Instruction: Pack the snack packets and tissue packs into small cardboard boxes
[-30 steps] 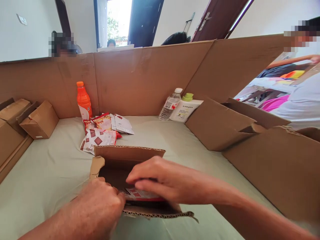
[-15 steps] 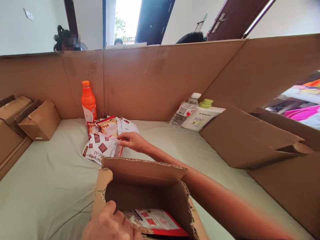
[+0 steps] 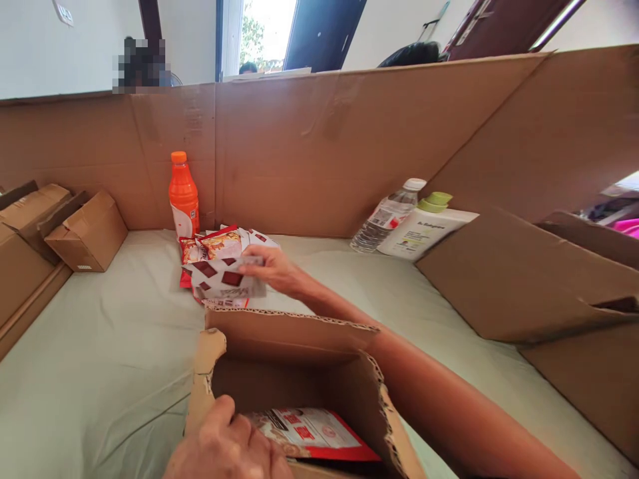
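My right hand [image 3: 272,267] reaches past the open cardboard box [image 3: 289,324] and pinches a white food packet [image 3: 229,276] printed with brown squares. That packet is tilted up above a pile of others, among them a red and white packet [image 3: 219,245]. My left hand [image 3: 232,442] is curled over the near left rim of the box, its fingertips partly hidden. Inside the box lies a red-edged packet [image 3: 319,429] with a pale printed face.
An orange bottle [image 3: 184,193] stands behind the packet pile. A clear water bottle [image 3: 387,219] and a white bottle with a green cap [image 3: 424,231] lean at the back right. Small cartons [image 3: 90,233] sit left, large cardboard flaps [image 3: 519,279] right. A cardboard wall [image 3: 319,153] runs behind; people are beyond it.
My right hand has lifted the white packet off the pile and tipped it. My left hand stays on the box rim. The view has shifted slightly.
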Demonstrator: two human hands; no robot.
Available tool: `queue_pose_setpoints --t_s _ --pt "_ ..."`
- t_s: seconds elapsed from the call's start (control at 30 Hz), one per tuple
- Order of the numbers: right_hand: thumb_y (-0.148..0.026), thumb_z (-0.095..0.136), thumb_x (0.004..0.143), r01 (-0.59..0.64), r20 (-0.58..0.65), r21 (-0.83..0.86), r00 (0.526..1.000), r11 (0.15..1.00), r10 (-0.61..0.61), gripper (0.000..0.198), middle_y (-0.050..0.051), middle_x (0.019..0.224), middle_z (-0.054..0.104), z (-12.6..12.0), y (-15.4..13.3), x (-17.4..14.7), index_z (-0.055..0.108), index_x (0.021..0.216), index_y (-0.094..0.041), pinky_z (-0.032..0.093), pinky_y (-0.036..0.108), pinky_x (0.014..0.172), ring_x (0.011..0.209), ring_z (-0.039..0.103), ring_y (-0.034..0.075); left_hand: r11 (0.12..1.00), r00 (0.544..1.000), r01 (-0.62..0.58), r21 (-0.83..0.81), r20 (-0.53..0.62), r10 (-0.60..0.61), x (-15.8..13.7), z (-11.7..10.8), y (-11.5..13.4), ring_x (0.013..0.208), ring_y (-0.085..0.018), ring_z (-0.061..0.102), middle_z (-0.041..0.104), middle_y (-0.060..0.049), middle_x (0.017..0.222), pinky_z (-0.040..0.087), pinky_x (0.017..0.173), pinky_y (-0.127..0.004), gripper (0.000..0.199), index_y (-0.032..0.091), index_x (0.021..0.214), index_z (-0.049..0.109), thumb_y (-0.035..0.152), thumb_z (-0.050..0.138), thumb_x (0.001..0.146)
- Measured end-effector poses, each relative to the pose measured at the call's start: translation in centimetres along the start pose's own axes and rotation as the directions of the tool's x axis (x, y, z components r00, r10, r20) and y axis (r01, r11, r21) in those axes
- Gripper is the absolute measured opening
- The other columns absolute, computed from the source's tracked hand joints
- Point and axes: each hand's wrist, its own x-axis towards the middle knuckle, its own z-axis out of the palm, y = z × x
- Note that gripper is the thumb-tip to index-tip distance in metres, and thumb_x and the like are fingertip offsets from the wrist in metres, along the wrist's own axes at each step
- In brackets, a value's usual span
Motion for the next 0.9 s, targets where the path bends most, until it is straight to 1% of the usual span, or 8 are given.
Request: queue_pose_setpoints --t_s 0.1,0.23,0.33,0.4,0.5,0.63,0.8,0.9 --pt "-0.045 0.065 0.088 0.086 -0.239 0.149 0.97 0.985 -0.049 0.025 -0.004 0.074 0.059 -3.9 -2.4 -3.5 0.053 0.088 -0.023 0.045 0.026 0.058 0.062 0.054 0.012 0.999 0.998 0.029 -0.023 0.059 -0.027 0.8 -1.4 0.0 0.048 -0.015 0.053 0.064 0.0 0.057 0.038 0.059 -0.034 0.02 0.019 0.067 0.056 0.008 0.052 0.083" --pt "-0.044 0.085 0.076 0.356 -0.63 0.259 0.767 0.898 -0.122 0.035 -0.007 0.067 0.053 -7.6 -6.8 -9.5 0.055 0.079 -0.026 0.042 0.024 0.052 0.056 0.048 0.01 0.999 0.969 0.024 -0.039 0.247 -0.013 1.1 -2.8 0.2 0.054 -0.019 0.058 0.067 -0.002 0.065 0.042 0.062 -0.037 0.004 0.018 0.077 0.062 0.015 0.065 0.075" --pt "-0.044 0.087 0.075 0.381 -0.706 0.193 0.694 0.904 -0.142 0.032 -0.006 0.069 0.054 -8.3 -9.9 -14.0 0.058 0.079 -0.029 0.042 0.025 0.049 0.056 0.05 0.012 0.999 0.946 0.025 -0.028 0.323 -0.014 1.1 -3.2 0.4 0.056 -0.021 0.06 0.068 -0.002 0.067 0.044 0.064 -0.038 0.009 0.018 0.078 0.063 0.013 0.069 0.073" --pt "-0.043 0.084 0.079 0.286 -0.665 0.122 0.735 0.951 -0.136 0.025 -0.005 0.068 0.056 -7.8 -11.4 -16.5 0.062 0.084 -0.031 0.04 0.027 0.045 0.054 0.049 0.014 0.999 0.937 0.037 -0.03 0.348 -0.024 1.1 -3.4 0.5 0.056 -0.021 0.062 0.069 -0.001 0.067 0.045 0.064 -0.038 0.01 0.019 0.076 0.062 0.011 0.068 0.074" --pt "-0.034 0.074 0.087 0.169 -0.506 -0.051 0.846 0.984 -0.171 0.01 -0.005 0.064 0.059 -6.3 -12.5 -18.6 0.065 0.086 -0.03 0.036 0.026 0.041 0.049 0.047 0.013 0.999 0.931 0.049 -0.008 0.363 -0.042 1.4 -3.6 0.5 0.058 -0.022 0.064 0.071 -0.002 0.068 0.047 0.067 -0.038 0.011 0.019 0.076 0.063 0.008 0.064 0.077" --pt "-0.028 0.057 0.093 0.067 -0.246 -0.138 0.964 0.988 -0.1 0.013 -0.002 0.066 0.064 -3.5 -12.6 -17.7 0.06 0.081 -0.025 0.041 0.025 0.049 0.053 0.051 0.013 0.998 0.93 0.055 0.003 0.365 -0.052 1.8 -3.9 0.5 0.057 -0.023 0.065 0.07 -0.003 0.064 0.049 0.067 -0.039 0.015 0.019 0.073 0.062 0.005 0.058 0.076" --pt "-0.02 0.054 0.087 -0.019 -0.086 -0.136 0.996 0.99 0.007 0.007 -0.002 0.069 0.063 -0.9 -11.6 -14.9 0.054 0.081 -0.023 0.04 0.025 0.06 0.062 0.051 0.013 0.994 0.918 0.103 0.031 0.381 -0.107 1.8 -4.3 0.7 0.062 -0.024 0.066 0.07 -0.004 0.067 0.052 0.071 -0.04 0.019 0.019 0.072 0.061 0.002 0.054 0.072" --pt "-0.013 0.058 0.08 -0.092 0.078 -0.314 0.989 0.945 0.122 0.012 -0.004 0.063 0.058 -0.9 -11.0 -14.2 0.052 0.076 -0.022 0.03 0.025 0.057 0.059 0.045 0.012 0.994 0.916 0.107 0.036 0.386 -0.113 1.5 -4.3 0.9 0.065 -0.024 0.066 0.07 -0.004 0.069 0.054 0.073 -0.041 0.017 0.019 0.074 0.061 0.003 0.055 0.072"
